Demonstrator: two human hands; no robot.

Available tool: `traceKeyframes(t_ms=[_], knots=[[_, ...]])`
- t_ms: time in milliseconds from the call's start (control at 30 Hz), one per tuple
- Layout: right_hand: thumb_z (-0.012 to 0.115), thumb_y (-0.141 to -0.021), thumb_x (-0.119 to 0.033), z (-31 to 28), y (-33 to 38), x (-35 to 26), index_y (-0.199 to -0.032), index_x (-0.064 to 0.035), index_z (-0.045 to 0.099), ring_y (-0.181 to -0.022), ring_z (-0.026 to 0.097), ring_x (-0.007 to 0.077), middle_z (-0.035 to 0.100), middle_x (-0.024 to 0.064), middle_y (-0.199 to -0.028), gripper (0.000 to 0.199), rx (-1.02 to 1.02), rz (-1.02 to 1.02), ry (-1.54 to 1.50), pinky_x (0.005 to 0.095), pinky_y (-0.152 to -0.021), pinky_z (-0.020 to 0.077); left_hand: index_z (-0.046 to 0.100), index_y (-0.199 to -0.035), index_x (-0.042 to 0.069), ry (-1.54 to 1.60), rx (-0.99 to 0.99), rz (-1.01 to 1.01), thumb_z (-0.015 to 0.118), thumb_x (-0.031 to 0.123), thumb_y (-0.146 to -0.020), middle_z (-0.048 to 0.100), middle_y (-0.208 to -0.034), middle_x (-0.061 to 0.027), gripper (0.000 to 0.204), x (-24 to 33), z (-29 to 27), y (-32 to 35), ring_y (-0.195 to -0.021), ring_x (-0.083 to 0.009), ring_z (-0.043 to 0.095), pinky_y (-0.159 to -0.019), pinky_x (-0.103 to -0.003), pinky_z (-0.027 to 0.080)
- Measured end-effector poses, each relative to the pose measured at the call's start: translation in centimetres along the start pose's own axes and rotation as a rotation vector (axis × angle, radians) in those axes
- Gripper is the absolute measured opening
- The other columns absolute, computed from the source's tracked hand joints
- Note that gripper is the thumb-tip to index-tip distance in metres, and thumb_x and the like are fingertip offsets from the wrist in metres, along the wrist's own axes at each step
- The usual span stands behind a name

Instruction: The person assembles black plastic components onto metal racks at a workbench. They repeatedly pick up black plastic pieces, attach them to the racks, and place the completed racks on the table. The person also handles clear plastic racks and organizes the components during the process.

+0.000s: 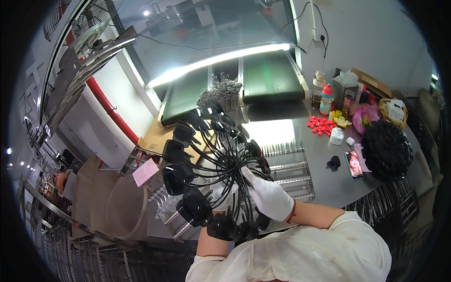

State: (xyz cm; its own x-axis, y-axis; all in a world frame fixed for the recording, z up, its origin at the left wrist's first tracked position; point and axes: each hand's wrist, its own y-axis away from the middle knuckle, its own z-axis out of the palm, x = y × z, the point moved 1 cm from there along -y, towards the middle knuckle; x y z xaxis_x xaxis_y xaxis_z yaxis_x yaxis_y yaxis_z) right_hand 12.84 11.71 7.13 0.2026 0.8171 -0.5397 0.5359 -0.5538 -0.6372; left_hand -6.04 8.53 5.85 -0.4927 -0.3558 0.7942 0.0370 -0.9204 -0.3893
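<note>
A large round bundle of black curved stems (231, 164) with glossy black pieces at their outer ends fans out in front of me, raised over the metal worktable (324, 178). My right hand (271, 197), in a white glove, reaches its middle from the right, with the fingers closed on the stems where they come together. Behind the bundle is my left hand (220, 191), also white-gloved; the stems cover most of it and its fingers are hidden. Below the right side of the bundle lies a metal rack (291, 173) with rows of thin upright prongs.
Two green conveyor belts (272, 77) lie beyond, under a bright tube light (221, 63). A bunch of grey metal stems (221, 94) stands before them. At right are red pieces (321, 125), a bottle (326, 100), a phone (353, 165) and another black bundle (387, 150).
</note>
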Motion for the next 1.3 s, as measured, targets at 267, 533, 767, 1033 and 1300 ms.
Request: traceKeyframes(t_ms=[267,533,767,1033,1300], knots=[[0.061,-0.099,-0.009,1.7,-1.5,0.1,-0.157,-0.0004,0.036,-0.084,0.07,0.038,0.069,0.022,-0.105,0.064,-0.102,-0.073,-0.017,0.0418,-0.073,0.0576,0.018,-0.164,0.016,-0.019,-0.01,0.084,0.082,0.04,-0.085,0.044,-0.154,-0.0245,0.104,-0.1,-0.8,-0.6,-0.13,-0.0389,0.057,-0.105,-0.048,0.054],[0.066,-0.089,-0.01,4.4,-4.2,-0.2,-0.156,0.0031,0.035,-0.07,0.069,0.0279,0.067,0.0136,-0.085,0.075,-0.227,-0.212,0.093,0.0343,-0.061,0.055,0.029,-0.161,0.016,0.084,0.091,0.222,0.088,0.024,-0.078,0.052,-0.141,-0.0188,0.103,-0.1,-4.1,-1.9,-0.131,-0.0387,0.056,-0.105,-0.055,0.054],[0.075,-0.093,-0.023,8.6,-16.1,14.1,-0.134,0.0051,0.057,-0.104,0.07,0.0288,0.071,0.0189,-0.113,0.053,-0.018,0.474,-0.412,0.0375,-0.095,0.0546,0.044,-0.148,0.016,0.258,0.186,0.352,0.084,0.01,-0.083,0.052,-0.134,-0.0145,0.076,2.9,-10.8,-0.2,-0.115,-0.0281,0.053,-0.089,-0.041,0.05],[0.096,-0.07,-0.032,16.2,-24.5,39.5,-0.163,0.0005,0.018,-0.133,0.059,0.0338,0.055,0.0258,-0.147,0.126,0.108,0.698,-0.065,0.0367,-0.11,0.0488,0.04,-0.153,0.019,0.227,0.322,0.328,0.084,0.017,-0.082,0.05,-0.134,-0.0158,0.084,3.8,-15.2,2.6,-0.12,-0.0319,0.052,-0.091,-0.044,0.052],[0.095,-0.073,-0.02,18.0,-27.4,42.1,-0.163,-0.011,0.025,-0.091,0.07,0.0191,0.072,0.0131,-0.115,0.114,0.147,0.738,-0.216,0.0345,-0.078,0.058,0.042,-0.151,0.02,0.223,0.27,0.255,0.089,0.017,-0.077,0.05,-0.13,-0.014,0.088,3.2,-17.1,0.9,-0.114,-0.0312,0.05,-0.088,-0.043,0.05]])
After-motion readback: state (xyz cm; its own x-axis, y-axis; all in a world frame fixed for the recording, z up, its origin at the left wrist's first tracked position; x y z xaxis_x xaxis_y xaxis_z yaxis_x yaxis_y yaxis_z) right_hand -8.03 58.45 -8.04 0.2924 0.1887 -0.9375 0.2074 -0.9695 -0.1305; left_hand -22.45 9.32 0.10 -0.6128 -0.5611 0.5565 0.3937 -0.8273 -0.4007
